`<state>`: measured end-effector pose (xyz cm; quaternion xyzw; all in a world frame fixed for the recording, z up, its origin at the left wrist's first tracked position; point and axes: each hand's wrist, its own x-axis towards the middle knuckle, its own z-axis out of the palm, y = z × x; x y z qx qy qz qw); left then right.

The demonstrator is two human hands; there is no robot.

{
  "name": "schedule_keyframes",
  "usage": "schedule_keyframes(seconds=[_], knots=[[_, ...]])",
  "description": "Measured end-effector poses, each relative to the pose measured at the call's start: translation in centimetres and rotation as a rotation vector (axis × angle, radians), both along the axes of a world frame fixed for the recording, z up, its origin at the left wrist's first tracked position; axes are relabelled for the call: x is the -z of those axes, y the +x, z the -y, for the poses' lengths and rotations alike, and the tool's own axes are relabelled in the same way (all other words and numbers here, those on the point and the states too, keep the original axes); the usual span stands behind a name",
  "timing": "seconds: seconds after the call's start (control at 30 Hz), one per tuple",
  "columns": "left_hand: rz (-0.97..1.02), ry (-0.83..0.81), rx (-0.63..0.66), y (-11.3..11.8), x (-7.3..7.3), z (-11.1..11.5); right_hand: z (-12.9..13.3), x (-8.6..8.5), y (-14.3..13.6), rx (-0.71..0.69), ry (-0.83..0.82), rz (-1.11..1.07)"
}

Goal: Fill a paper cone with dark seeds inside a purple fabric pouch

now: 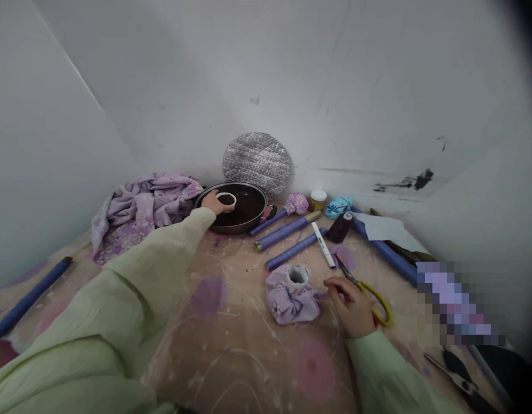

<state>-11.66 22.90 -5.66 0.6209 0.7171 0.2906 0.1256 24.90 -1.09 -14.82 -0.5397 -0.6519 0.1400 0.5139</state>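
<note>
My left hand (213, 203) grips a small white cup (226, 201) over the dark round pan (242, 225). Dark material shows inside both the cup and the pan. Right of centre, a purple flowered cloth pouch (292, 305) stands with its round mouth open upward. Beside it, my right hand (350, 305) has its fingers curled near the pouch's right edge; something small and red shows between them, too hidden to name. Scissors (380, 305) with yellow and red handles lie partly behind this hand.
Blue-wrapped tubes (296, 248), a white marker (323, 245), a dark thread spool (340, 227) and a jar (318, 200) lie beyond the pouch. Crumpled purple cloth (149, 207) is at left, a silver disc (257, 161) against the wall, pliers (458, 376) at lower right.
</note>
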Motion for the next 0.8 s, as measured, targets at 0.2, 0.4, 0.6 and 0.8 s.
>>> schedule_keyframes(seconds=[0.2, 0.4, 0.6, 0.8], knots=[[0.089, 0.104, 0.242, 3.2, -3.6, 4.9, -0.2, -0.8, -0.2, 0.059, -0.036, -0.112], [0.174, 0.175, 0.688, 8.3, -8.0, 13.3, 1.3, -7.2, -1.7, 0.041, -0.023, -0.234], [0.259, 0.162, 1.006, 12.4, -9.9, 20.9, 3.4, -12.4, -4.5, -0.405, -0.050, -0.200], [0.471, 0.055, 1.076, 13.8, -9.4, 22.7, 4.3, -13.3, -5.2, -0.280, -0.067, -0.185]])
